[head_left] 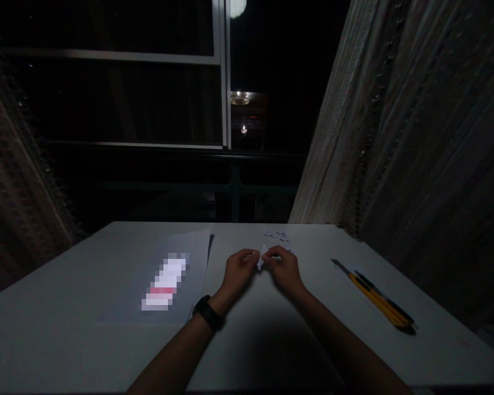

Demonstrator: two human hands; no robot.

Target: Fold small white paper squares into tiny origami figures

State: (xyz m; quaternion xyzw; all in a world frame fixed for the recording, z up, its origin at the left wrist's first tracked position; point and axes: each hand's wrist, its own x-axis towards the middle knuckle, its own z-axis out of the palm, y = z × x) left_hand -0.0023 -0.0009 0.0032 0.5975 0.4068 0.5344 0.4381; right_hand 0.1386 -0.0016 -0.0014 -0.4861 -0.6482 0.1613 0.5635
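A small white piece of paper (264,251) is pinched between my two hands above the white table. My left hand (241,270), with a dark band on its wrist, grips the paper's left side between thumb and fingers. On the other side, my right hand (286,269) has its thumb and fingertips closed on the same piece. Fingers cover much of the paper, so I cannot tell whether it is folded. Just beyond my hands lie several small white slips (280,235) with dark marks on them.
Left of my hands are large white sheets (197,258) with a blurred-out bright object on top. A yellow utility knife (379,304) and a black pen (385,296) lie at the right. Curtains (337,120) hang by a dark window behind the white table (66,340).
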